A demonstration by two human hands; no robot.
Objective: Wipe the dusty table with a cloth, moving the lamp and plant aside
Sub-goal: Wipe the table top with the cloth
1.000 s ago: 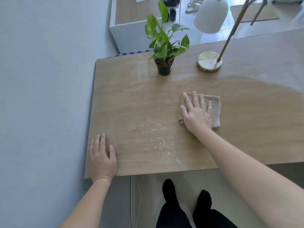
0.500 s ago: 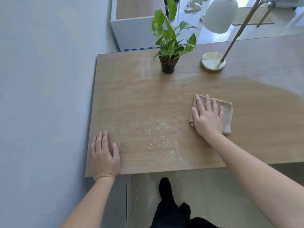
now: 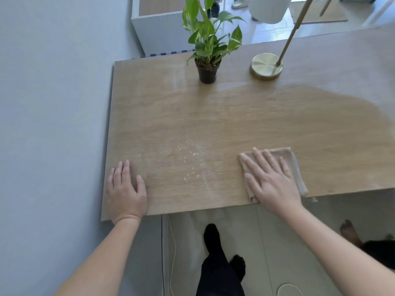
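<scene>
The right hand (image 3: 271, 182) lies flat with straight fingers on the folded cloth (image 3: 296, 165), grasping nothing. It presses the cloth close to the near edge of the tabletop (image 3: 213, 116), while the left hand (image 3: 126, 189) rests released and flat near the front left corner. I think a stroke toward the body could pull the cloth over the edge, or push the white crumbs (image 3: 192, 153) between the hands onto the floor. The plant (image 3: 207, 71) and the lamp (image 3: 266, 66) stand at the far side, where a fast wide sweep may tip the small pot.
</scene>
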